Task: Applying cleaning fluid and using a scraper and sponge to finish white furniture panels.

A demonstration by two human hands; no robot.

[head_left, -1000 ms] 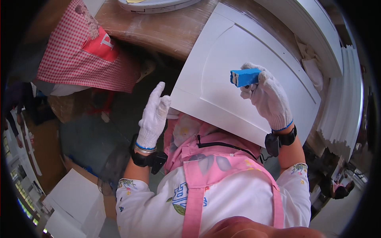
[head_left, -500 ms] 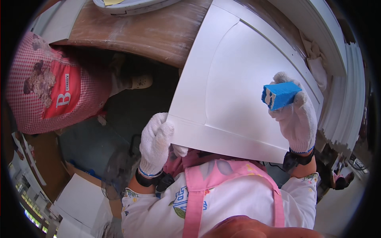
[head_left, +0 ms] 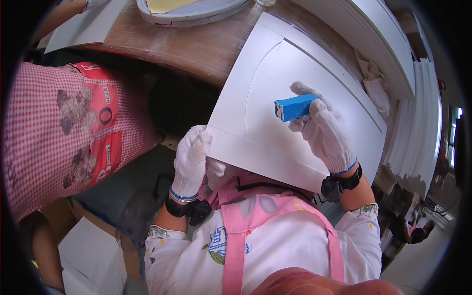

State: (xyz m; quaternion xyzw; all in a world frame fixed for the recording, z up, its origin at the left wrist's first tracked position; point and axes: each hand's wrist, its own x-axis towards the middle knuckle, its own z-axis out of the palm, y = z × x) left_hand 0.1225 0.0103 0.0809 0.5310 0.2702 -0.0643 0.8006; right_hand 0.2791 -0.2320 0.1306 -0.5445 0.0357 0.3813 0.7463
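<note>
A white panel (head_left: 295, 73) with a raised border and a curved groove lies tilted across the brown table's edge, its near end over my lap. My left hand (head_left: 191, 160), in a white knit glove, grips the panel's near left corner, thumb and fingers on either side of it. Above the panel's right half, my gloved right hand (head_left: 324, 129) holds a blue block (head_left: 295, 107) between thumb and fingers. The block looks like a sanding sponge, and its left end is pale and worn. I cannot tell whether the block touches the panel.
A round white tray (head_left: 196, 17) with a yellow sheet stands on the brown table (head_left: 172, 51). Stacked white panels (head_left: 410, 128) line the right side, beside a beige cloth (head_left: 376, 88). Close on my left is a co-worker in a red checked apron (head_left: 44, 128).
My right hand has moved left with the blue block, toward the panel's middle. The co-worker has shifted closer on my left. My left hand still holds the corner.
</note>
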